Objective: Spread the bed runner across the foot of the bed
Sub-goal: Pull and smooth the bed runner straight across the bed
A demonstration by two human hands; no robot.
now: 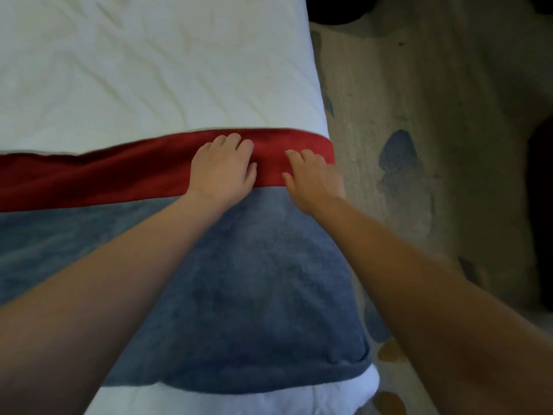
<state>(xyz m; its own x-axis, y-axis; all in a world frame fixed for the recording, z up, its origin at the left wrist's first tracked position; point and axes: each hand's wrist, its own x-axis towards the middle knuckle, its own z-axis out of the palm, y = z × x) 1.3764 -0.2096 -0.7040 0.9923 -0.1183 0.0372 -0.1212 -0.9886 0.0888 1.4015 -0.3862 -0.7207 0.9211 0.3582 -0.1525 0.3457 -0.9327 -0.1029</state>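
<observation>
Two hands rest on the runner near the right edge of the bed. The runner (233, 280) is a blue cloth with a red band (104, 178) along its far side, and it lies across the white sheet (149, 70), reaching from the left of the view to the bed's right side, where it folds down over the edge. The left hand (223, 172) lies palm-down on the red band, its fingers (242, 146) loosely curled and pressing the cloth, gripping nothing. The right hand (314, 181) sits just beside it, closer to the bed edge, fingers (294, 155) spread and bent onto the red band, also flat on it rather than pinching it. Both hands seem placed there to smooth the band and push it toward the edge, since the red strip shows a soft ridge and wrinkles to the left while the part under the hands looks flatter. By my reading the runner is mostly laid out and this is the tidying stage. A patterned rug (404, 163) covers the floor beside the bed.
</observation>
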